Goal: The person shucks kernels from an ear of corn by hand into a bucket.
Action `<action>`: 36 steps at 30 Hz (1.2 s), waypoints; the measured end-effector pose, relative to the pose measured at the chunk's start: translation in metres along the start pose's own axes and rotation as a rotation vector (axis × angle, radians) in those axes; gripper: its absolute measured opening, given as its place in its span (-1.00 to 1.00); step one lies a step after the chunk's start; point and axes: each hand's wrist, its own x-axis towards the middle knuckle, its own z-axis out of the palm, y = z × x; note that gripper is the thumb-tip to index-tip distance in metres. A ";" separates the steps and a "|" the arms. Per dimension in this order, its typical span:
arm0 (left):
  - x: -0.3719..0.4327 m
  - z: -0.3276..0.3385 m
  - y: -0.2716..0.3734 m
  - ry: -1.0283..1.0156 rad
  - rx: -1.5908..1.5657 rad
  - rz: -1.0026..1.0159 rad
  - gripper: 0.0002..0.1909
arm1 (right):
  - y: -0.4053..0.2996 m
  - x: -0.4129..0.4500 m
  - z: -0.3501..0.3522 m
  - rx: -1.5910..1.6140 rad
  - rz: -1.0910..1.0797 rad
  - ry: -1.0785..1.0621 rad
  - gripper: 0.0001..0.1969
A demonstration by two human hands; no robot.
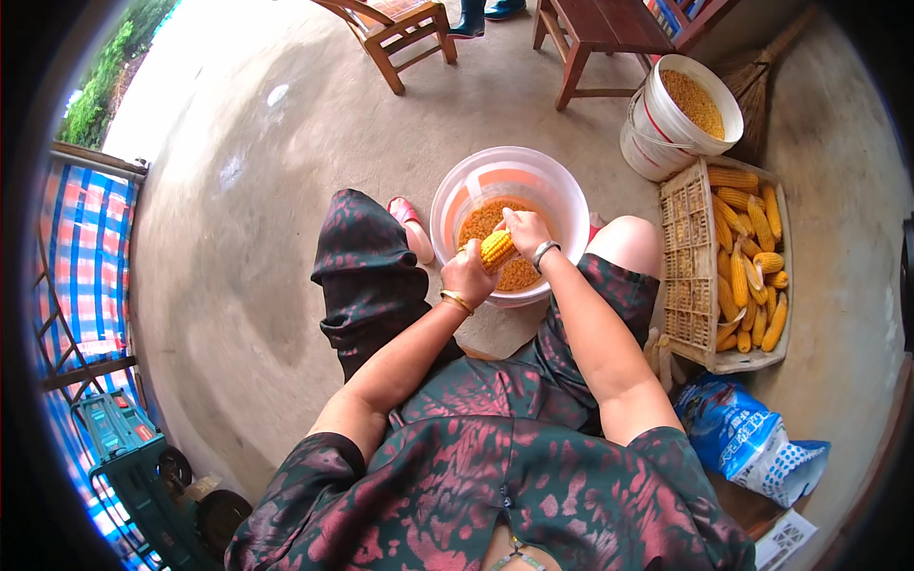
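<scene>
Over a white plastic bucket [568,193] between my knees, my left hand [468,277] grips the near end of a yellow corn cob [498,250]. My right hand [525,232] is on the far end of the same cob, its fingers curled against the kernels. The cob is tilted, and most of its visible kernels are in place. Loose corn kernels [518,277] cover the bottom of the bucket below my hands. My hands and the cob hide part of that layer.
To the right stands a plastic crate [689,268] of dried corn cobs [739,275]. Beyond it are a white bucket [643,143] holding kernels and a straw broom [753,89]. Wooden chairs [400,21] and a person's boots [468,18] are ahead. A blue bag [742,435] lies near my right side.
</scene>
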 end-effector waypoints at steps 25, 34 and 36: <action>0.008 -0.006 -0.003 -0.024 -0.119 -0.069 -0.52 | -0.003 0.001 -0.005 0.124 0.029 0.023 -0.42; 0.014 -0.003 -0.017 -0.145 -0.320 -0.032 -0.52 | -0.011 -0.012 0.005 -0.070 -0.190 0.065 -0.50; 0.013 -0.008 -0.010 -0.176 -0.301 -0.042 -0.52 | -0.010 -0.010 0.002 -0.100 -0.154 0.076 -0.49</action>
